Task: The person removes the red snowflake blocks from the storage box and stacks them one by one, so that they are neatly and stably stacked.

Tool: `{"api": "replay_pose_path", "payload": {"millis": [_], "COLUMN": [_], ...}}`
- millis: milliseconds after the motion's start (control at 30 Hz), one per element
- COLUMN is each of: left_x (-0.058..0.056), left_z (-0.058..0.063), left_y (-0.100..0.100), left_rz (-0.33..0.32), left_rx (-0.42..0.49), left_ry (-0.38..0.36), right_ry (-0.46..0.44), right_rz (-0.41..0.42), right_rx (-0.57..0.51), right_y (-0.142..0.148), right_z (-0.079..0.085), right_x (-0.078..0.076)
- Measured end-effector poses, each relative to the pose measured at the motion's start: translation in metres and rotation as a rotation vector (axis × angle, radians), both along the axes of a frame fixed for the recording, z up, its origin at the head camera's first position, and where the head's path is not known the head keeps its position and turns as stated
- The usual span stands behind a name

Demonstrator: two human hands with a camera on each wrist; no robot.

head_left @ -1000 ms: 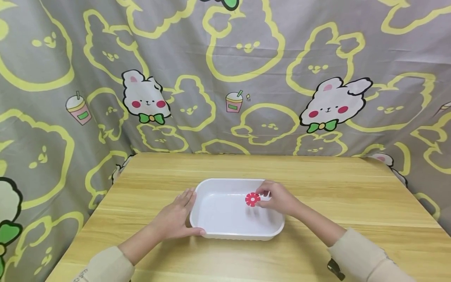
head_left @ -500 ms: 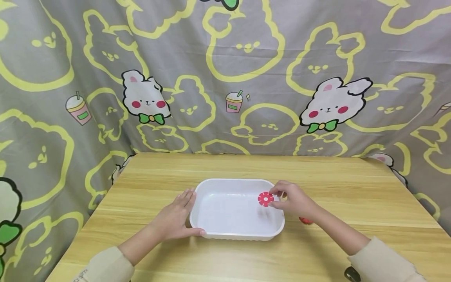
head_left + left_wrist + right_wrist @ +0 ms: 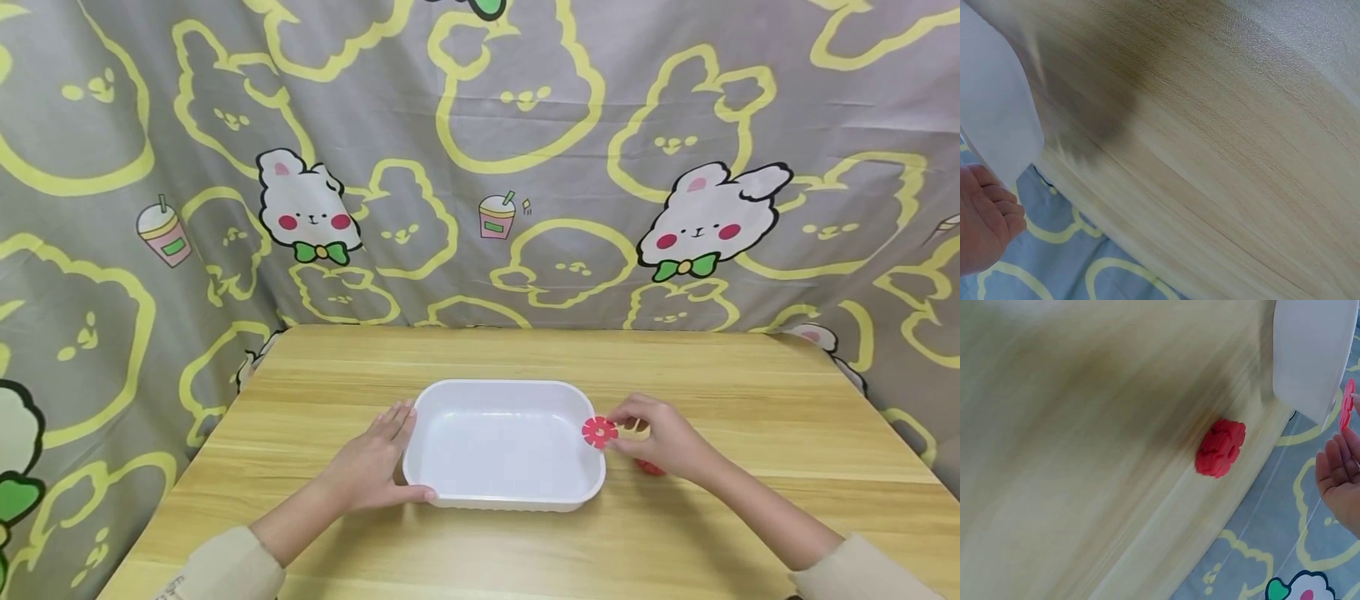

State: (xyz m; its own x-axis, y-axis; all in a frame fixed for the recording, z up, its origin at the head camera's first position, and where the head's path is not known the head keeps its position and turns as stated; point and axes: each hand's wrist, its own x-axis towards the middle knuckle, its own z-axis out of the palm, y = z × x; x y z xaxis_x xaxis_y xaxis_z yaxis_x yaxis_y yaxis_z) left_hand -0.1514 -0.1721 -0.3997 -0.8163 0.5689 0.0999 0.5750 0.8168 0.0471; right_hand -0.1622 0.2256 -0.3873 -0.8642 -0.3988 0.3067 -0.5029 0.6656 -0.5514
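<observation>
A white plastic tray (image 3: pixel 487 454) stands on the table. My left hand (image 3: pixel 375 462) rests against its left side, fingers straight along the outer wall and thumb on the near rim. My right hand (image 3: pixel 663 437) pinches a red slotted building disc (image 3: pixel 600 432) between thumb and fingers, held upright over the tray's right rim. To the right of the tray, a stack of similar red discs (image 3: pixel 1221 449) lies on the table. In the head view the right hand partly covers that stack (image 3: pixel 649 468). The right wrist view shows the pinched disc edge-on (image 3: pixel 1347 405).
The wooden table (image 3: pixel 487 558) extends on all sides of the tray. A grey curtain (image 3: pixel 420 108) with yellow outlines and white rabbits hangs behind the table and along its left and right sides.
My right hand has moved right with the red building disc, from above the tray's inside to its right rim. The stack of discs came into view beneath the hand. My left hand has stayed put.
</observation>
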Motion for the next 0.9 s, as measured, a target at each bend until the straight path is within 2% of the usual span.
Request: {"api": "replay_pose_path", "payload": {"millis": [200,533,900], "left_x": [0.0,0.003,0.002], "left_z": [0.001,-0.004,-0.005], "left_y": [0.001,0.0,-0.001], "left_rz": [-0.005,-0.002,0.006], "left_rx": [0.004,0.024,0.03], "left_ry": [0.007,0.018,0.012], "right_ry": [0.116,0.171,0.102], "right_rz": [-0.011,-0.043,-0.177], "right_rx": [-0.032,-0.052,-0.044], "right_y": [0.016,0.039,0.056], "right_z": [-0.005,-0.018,-0.041], "right_x": [0.009,0.017,0.024]}}
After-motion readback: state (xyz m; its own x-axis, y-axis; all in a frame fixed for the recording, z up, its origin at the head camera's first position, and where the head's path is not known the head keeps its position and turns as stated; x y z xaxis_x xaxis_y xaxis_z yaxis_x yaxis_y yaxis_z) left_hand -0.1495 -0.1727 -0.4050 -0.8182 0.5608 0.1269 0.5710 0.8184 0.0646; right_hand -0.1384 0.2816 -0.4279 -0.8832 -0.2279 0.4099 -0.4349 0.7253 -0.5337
